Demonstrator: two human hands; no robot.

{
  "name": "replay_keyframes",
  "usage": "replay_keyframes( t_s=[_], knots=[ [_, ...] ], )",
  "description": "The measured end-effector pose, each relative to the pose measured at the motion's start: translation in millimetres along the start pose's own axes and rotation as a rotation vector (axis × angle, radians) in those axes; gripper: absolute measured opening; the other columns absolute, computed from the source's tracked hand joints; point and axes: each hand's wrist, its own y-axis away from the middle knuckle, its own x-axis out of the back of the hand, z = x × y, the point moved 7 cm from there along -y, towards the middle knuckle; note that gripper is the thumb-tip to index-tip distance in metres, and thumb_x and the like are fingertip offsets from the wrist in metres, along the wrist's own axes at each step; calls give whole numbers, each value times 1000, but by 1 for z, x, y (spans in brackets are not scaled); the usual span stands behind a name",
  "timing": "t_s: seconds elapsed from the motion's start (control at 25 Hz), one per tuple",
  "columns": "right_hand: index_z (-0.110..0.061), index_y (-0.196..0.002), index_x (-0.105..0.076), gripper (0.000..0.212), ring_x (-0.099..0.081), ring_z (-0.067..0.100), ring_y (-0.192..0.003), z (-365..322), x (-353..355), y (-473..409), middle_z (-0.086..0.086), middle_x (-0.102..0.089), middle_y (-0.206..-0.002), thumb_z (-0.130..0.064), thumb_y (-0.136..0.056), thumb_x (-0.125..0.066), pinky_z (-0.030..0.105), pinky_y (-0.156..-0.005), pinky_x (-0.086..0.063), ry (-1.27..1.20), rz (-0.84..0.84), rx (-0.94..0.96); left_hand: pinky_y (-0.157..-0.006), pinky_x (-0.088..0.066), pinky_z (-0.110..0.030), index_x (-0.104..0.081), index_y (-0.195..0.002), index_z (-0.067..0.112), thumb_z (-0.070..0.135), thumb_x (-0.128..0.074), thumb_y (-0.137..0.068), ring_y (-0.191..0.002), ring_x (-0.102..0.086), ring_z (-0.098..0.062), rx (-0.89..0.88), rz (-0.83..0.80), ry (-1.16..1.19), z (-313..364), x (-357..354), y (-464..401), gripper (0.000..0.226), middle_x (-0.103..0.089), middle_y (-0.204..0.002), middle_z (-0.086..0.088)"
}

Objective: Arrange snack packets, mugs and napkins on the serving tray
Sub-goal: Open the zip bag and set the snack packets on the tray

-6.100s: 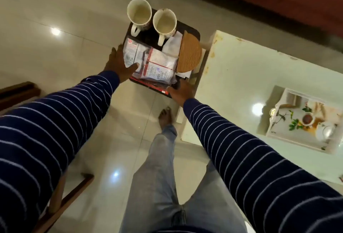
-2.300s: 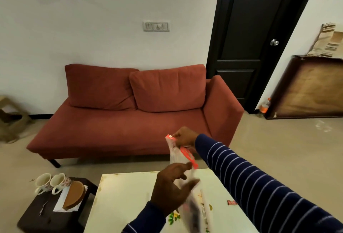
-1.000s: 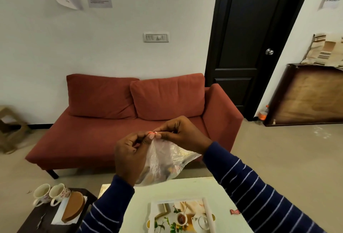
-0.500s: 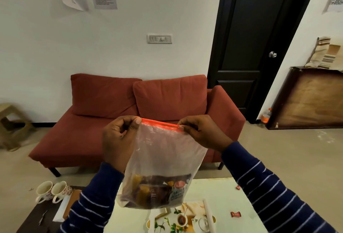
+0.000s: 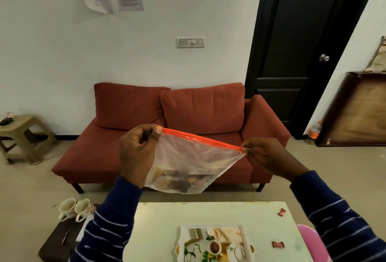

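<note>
I hold a clear zip bag [image 5: 188, 163] with an orange seal strip up in front of me, above the table. Snack packets lie in its bottom. My left hand [image 5: 136, 153] pinches the left end of the strip and my right hand [image 5: 265, 155] pinches the right end, stretching it taut. Below, the white serving tray [image 5: 182, 240] with a printed teapot picture lies on the pale table [image 5: 158, 224]. Two white mugs [image 5: 76, 211] stand on a dark low stool [image 5: 54, 245] at lower left, my left sleeve hiding what lies beside them.
A red sofa [image 5: 188, 115] stands behind the table, a black door [image 5: 292, 52] to its right. A beige plastic stool [image 5: 23, 134] is at far left. Two small red wrappers [image 5: 277, 244] lie on the table's right side. A pink seat [image 5: 313, 243] edges in at lower right.
I pulled the bag's seal strip out wider between my hands and tilted it; the bag swung up more level. My view dipped slightly toward the table.
</note>
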Motion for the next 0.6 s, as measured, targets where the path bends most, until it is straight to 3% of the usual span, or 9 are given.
replay_keyframes(
  t_s=[0.12,0.24,0.36,0.48,0.6],
  knots=[
    [-49,-97,-63,11,-61,-17,-89,-15,-7,-4,-34,-62,-88,-41,-89,-63,4,-66,-48,-15,-82,16,-72,-52,-12,-69,-85,30,29,-68,-84,-76,-65,3,-6,-44,28,4,-11,2,1,-72,-80,22],
    [-28,-112,-71,51,-66,-5,-89,-55,-24,-13,-23,-69,-95,-66,-87,-48,10,-75,-52,-112,-141,121,-74,-53,-15,-71,-86,26,30,-68,-84,-78,-66,-1,-6,-105,45,6,-23,6,5,-74,-82,16],
    [-13,-91,-71,44,-63,16,-67,-87,-38,-24,1,-70,-77,-52,-95,-50,35,-63,-53,-147,-131,180,-76,-56,-22,-73,-86,23,33,-69,-83,-80,-67,-7,44,-147,85,3,-35,13,11,-74,-82,8],
    [-16,-72,-68,27,-56,19,-55,-95,-41,-34,1,-63,-62,-29,-95,-62,35,-53,-45,-175,-102,148,-70,-57,-25,-70,-87,19,33,-65,-88,-76,-64,-11,97,-217,65,-7,-41,18,15,-71,-82,1],
    [-13,-76,-77,21,-55,18,-50,-93,-43,-37,5,-69,-61,-29,-88,-71,31,-51,-47,-179,-121,69,-68,-54,-31,-65,-92,13,29,-59,-97,-75,-59,-18,248,-235,91,-25,-42,27,18,-66,-84,-7]
  ],
)
